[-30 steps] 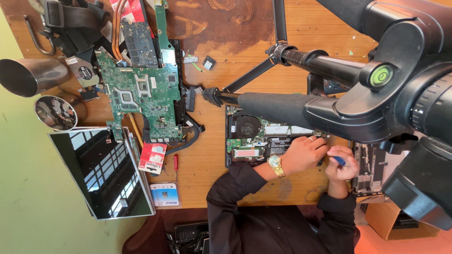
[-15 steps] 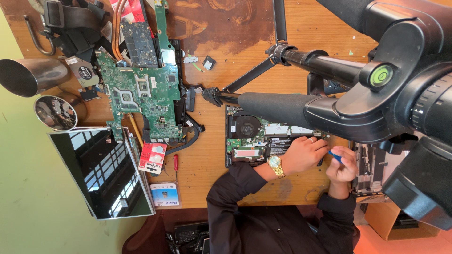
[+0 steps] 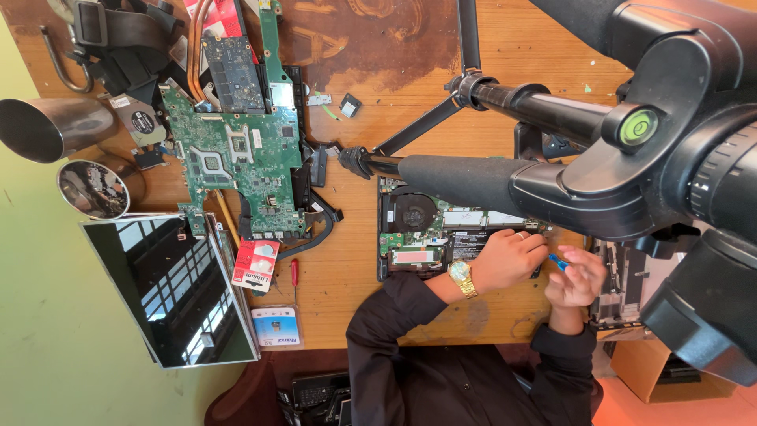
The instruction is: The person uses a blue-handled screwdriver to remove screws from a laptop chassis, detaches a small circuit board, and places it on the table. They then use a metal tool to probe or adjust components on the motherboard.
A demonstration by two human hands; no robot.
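Green boards, black fan — opened laptop (image 3: 441, 229) under left hand (image 3: 509, 256).

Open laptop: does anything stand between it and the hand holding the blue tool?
Nothing visible on the desk does. The right hand with the blue tool is beside the left hand, which rests on the open laptop. A tripod arm hides its top.

Counts, placed vs. the opened black laptop base (image 3: 441, 229) w/ round fan, mid-desk:

- 1 big green bare circuit board (image 3: 236, 158), left of it.
- 1 detached glossy black screen panel (image 3: 169, 288), further left, lower.
- 2 shiny metal cups (image 3: 51, 126), far left.
- 1 red-handled screwdriver (image 3: 295, 276), just left.
- 2 small flat packets: 1 red-white (image 3: 255, 265), 1 blue-white (image 3: 276, 326), lower left.
- 2 hands (image 3: 512, 256) at its right end.
- 1 black tripod (image 3: 505, 102) over it.
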